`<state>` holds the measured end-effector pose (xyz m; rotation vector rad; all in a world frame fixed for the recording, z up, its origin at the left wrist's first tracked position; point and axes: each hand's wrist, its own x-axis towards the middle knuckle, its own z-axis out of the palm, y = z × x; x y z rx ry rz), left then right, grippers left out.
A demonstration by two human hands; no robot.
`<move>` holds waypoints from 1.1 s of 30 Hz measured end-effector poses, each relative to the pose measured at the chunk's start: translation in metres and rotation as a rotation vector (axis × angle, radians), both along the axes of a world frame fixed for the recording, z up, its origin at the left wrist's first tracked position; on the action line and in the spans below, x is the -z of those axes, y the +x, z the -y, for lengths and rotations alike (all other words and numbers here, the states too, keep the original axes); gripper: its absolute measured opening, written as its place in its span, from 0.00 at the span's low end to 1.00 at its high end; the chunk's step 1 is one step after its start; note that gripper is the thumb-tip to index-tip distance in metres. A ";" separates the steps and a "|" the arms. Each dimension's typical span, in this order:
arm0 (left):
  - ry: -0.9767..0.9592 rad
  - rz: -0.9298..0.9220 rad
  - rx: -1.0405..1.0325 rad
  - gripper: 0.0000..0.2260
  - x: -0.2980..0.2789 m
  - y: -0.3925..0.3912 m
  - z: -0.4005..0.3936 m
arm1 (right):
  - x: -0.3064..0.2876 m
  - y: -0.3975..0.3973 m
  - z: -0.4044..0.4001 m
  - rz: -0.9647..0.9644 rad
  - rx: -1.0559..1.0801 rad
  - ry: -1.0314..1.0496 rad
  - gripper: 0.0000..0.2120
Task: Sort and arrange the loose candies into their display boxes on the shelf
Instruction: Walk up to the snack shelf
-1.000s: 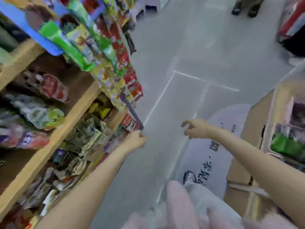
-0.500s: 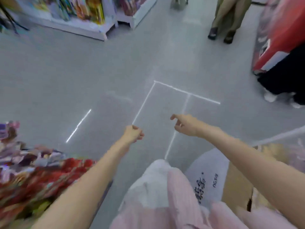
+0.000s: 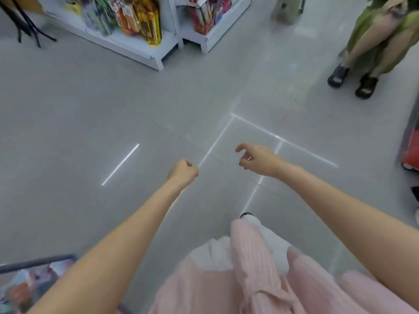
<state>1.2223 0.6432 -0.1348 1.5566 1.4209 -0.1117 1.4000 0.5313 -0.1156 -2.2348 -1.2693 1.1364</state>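
Observation:
Both my arms reach out over the bare grey floor. My left hand is curled into a fist and nothing shows in it. To its right, my right hand hangs with loosely curled fingers and holds nothing. Only a blurred corner of the candy shelf with colourful packets shows, at the lower left under my left forearm. I see no loose candies or display boxes near either hand.
White low shelves with snack packs stand across the aisle at the top. A person in green clothes and dark sandals is at the upper right. A red object sits at the right edge. My pink garment fills the bottom.
The view has swung away from the candy shelf on the left to the aisle floor. My left hand left the shelf edge. Both hands stay stretched out, holding nothing visible.

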 end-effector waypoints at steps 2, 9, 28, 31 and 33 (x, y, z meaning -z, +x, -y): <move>0.051 0.006 0.016 0.22 -0.006 0.044 -0.044 | -0.010 0.054 -0.048 -0.002 -0.001 -0.014 0.18; 0.344 -0.231 0.418 0.11 0.004 0.221 -0.227 | -0.005 0.248 -0.222 0.197 -0.119 0.042 0.20; 0.307 -0.210 0.679 0.11 -0.001 0.832 -0.638 | 0.002 0.820 -0.584 0.222 0.063 -0.104 0.20; 0.301 -0.159 0.617 0.11 -0.007 0.909 -0.694 | -0.012 0.906 -0.636 0.233 0.044 -0.125 0.20; 0.317 -0.130 0.567 0.11 -0.008 0.959 -0.734 | -0.015 0.968 -0.677 0.242 0.018 -0.117 0.20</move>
